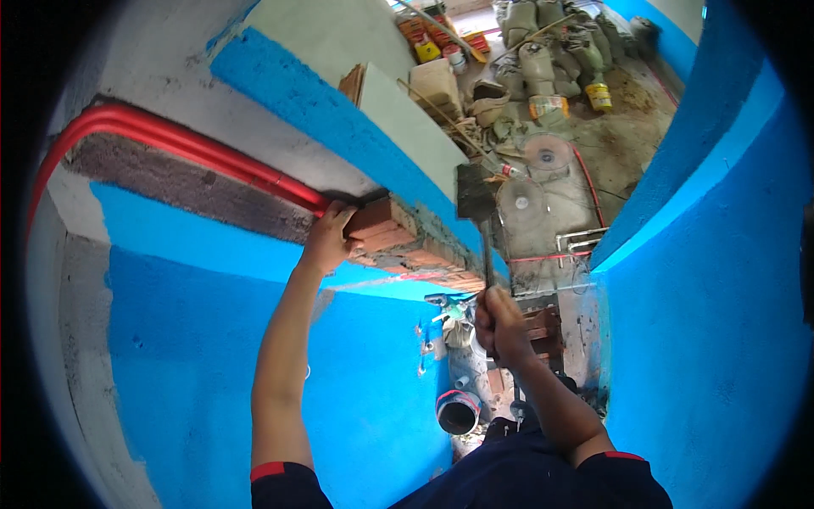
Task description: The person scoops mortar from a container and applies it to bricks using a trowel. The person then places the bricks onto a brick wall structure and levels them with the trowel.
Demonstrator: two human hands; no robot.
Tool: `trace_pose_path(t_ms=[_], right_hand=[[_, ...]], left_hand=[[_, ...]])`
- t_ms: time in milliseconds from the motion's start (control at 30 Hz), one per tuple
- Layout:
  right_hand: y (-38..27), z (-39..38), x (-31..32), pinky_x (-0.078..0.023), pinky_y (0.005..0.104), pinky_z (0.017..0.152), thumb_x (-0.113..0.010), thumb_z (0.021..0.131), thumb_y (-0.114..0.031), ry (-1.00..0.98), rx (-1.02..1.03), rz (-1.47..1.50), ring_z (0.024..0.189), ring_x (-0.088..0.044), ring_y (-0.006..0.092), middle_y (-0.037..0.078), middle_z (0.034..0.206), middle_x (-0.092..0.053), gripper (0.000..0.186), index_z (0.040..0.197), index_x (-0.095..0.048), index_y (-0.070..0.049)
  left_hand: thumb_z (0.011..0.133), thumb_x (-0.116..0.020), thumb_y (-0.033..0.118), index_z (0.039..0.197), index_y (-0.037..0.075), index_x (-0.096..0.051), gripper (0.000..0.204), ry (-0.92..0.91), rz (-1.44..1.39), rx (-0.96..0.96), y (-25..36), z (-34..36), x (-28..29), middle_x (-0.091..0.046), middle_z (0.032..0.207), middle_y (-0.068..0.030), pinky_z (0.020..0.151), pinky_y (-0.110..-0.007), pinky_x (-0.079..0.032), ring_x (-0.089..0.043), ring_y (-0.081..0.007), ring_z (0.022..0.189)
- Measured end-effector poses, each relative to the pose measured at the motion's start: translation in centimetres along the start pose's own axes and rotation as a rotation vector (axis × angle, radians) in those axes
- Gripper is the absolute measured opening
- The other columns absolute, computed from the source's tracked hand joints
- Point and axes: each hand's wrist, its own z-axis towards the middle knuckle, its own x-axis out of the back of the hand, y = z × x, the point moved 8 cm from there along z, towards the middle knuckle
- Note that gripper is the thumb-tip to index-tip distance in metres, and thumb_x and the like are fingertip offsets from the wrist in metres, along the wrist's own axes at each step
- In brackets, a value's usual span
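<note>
My left hand (329, 237) grips the end of a reddish brick (379, 222) on top of a brick course, right beside the red pipes (199, 153). Its fingertips curl over the brick's edge. Grey mortar (437, 231) shows on and between the bricks of the wall top (432, 254), which runs away to the right. My right hand (504, 327) is closed around the handle of a trowel (476, 193). The trowel's dark, squarish blade points up and away, beyond the bricks and apart from my left hand.
Blue-painted walls (704, 288) stand on both sides. Below lie a black bucket (459, 412) and loose bricks (495, 380). Past the wall are filled sacks (536, 68), a yellow tub (598, 96), a round fan-like thing (548, 155) and white pipes (577, 237).
</note>
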Motion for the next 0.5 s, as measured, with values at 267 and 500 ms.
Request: trace_pose_path(t_ms=[267, 500], right_hand=[[5.6, 4.3, -6.2, -0.031, 0.0262, 0.038, -0.039, 0.102, -0.036, -0.102, -0.077, -0.082, 0.043, -0.038, 0.0107, 0.000, 0.062, -0.040, 0.031, 0.083, -0.038, -0.013], [3.1, 4.8, -4.2, -0.030, 0.0242, 0.036, -0.040, 0.102, -0.034, -0.014, 0.087, -0.097, 0.044, -0.037, 0.0069, -0.004, 0.061, -0.037, 0.024, 0.088, -0.038, -0.014]], left_hand=[[0.068, -0.082, 0.016, 0.126, 0.000, -0.051, 0.068, -0.037, -0.030, -0.013, -0.2, 1.1, -0.2, -0.051, 0.120, -0.0176, 0.087, -0.043, -0.050, -0.056, -0.0372, 0.104], [0.065, -0.081, 0.009, 0.123, 0.003, -0.054, 0.064, -0.005, -0.003, -0.014, 0.4, 0.4, 0.3, -0.053, 0.119, -0.0146, 0.084, -0.042, -0.052, -0.059, -0.0360, 0.101]])
